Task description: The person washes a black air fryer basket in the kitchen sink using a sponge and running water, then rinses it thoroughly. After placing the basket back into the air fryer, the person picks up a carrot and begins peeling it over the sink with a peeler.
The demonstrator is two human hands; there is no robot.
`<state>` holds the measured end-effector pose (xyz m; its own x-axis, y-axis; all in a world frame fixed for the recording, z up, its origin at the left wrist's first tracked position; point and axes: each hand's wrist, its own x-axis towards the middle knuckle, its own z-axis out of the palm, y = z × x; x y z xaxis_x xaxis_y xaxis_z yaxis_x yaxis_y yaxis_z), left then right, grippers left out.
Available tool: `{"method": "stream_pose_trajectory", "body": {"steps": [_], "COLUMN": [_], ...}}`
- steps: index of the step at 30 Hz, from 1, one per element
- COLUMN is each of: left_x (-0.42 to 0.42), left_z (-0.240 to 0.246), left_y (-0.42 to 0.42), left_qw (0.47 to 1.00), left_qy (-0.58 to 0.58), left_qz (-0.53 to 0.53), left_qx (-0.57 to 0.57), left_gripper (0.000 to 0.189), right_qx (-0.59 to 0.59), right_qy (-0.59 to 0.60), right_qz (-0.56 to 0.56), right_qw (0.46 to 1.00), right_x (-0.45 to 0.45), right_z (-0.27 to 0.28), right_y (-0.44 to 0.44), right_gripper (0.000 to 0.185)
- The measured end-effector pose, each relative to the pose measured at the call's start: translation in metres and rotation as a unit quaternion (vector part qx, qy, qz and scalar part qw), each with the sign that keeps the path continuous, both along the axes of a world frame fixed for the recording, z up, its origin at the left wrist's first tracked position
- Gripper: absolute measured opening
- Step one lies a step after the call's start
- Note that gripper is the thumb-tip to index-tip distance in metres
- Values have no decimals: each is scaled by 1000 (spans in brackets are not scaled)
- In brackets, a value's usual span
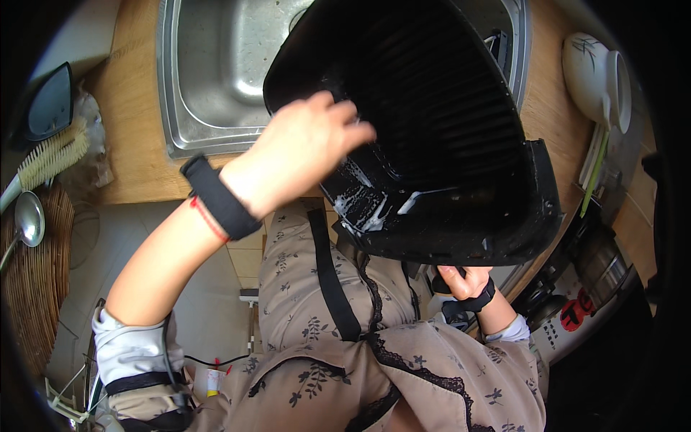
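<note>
A black air fryer drawer [432,162] is tilted over the near edge of the stainless steel sink [216,65], its ribbed inside turned up. White foam clings to the wall and corner nearest me. My left hand [318,127], blurred, reaches into the drawer from the left with curled fingers; whether anything is under them cannot be seen. Below the drawer's near rim, my right hand [467,281] grips it from outside, its fingers partly hidden.
To the right lies a white ceramic pot [588,81] on its side, near a green-handled utensil [596,167]. A bristle brush [54,154], a metal ladle [29,218] and a slatted brown mat [38,281] are at the left. Part of a dark object shows in the sink's right side.
</note>
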<state>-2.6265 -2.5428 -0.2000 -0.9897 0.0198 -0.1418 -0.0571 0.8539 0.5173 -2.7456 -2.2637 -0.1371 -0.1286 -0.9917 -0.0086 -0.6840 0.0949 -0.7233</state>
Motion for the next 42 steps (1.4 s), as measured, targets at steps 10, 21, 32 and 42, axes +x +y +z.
{"method": "stream_pose_trajectory", "body": {"steps": [10,21,32,42], "left_x": [33,25,10,-1], "left_z": [42,41,10,8], "left_y": [10,14,17,31], "left_qw": [963,973,999,952], "left_qy": [-80,-76,-28,-25], "left_qz": [-105,-139,-39,-16], "left_qx": [234,167,-10,306], "left_gripper": [53,50,46,27], "right_qx": [-69,-142,-123,-82], "right_qy": [221,393,321,269], "right_qz": [111,221,183,185], "right_qw": [967,881,921,942], "right_x": [-3,-7,-3,-1], "right_z": [-7,3,-4,5], "right_y": [5,-18,-11,-14], "right_gripper": [21,17,16,13]}}
